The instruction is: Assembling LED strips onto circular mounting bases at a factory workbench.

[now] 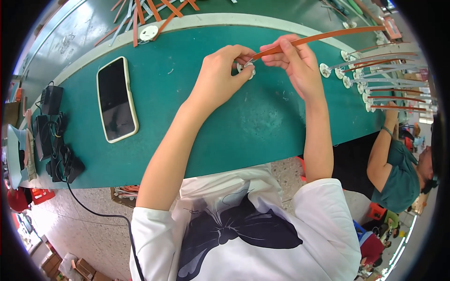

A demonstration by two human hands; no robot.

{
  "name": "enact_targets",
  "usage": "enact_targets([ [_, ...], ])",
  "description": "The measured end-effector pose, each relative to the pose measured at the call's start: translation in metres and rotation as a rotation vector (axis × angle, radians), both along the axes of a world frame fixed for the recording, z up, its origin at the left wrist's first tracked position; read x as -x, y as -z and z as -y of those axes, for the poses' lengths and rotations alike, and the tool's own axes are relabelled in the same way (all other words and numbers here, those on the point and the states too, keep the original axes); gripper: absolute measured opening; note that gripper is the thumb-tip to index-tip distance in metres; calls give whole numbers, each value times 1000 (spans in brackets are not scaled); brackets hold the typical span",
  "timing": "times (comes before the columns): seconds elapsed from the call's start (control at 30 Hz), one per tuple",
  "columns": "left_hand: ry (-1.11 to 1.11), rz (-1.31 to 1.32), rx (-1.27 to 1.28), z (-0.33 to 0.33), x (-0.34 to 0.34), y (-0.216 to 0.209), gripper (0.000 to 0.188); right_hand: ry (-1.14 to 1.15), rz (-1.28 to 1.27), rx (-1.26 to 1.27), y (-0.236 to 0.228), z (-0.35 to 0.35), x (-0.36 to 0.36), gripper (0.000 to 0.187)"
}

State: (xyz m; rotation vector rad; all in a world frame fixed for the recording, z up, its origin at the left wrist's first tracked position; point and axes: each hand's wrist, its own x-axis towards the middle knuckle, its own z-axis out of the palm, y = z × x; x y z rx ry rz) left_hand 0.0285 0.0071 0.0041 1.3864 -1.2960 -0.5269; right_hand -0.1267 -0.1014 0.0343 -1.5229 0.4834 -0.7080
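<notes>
Between the thumb and fingers of my left hand is a small round white disc-shaped part, held just above the green table. My right hand pinches a long flat orange-brown strip close to its left end. That end meets the white part at my left fingertips; whether the two are joined I cannot tell. From there the strip runs out to the right, past my hand. Some of the fingers of my left hand are hidden behind the part.
A phone lies on the green table at left, near black power adapters with cables. Strips with white discs line the right side. More strips and a disc lie beyond. A co-worker sits at right.
</notes>
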Motion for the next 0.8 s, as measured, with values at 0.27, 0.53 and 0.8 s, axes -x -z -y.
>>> enact_targets([
  [0.27,-63,240,18,4,-1,9,26,91,-170,177,5,0,2,21],
  [0.53,-103,314,-20,7,4,14,43,78,-170,176,13,8,2,19],
  [0.8,-135,323,57,7,6,17,44,130,-237,202,16,-2,-6,13],
])
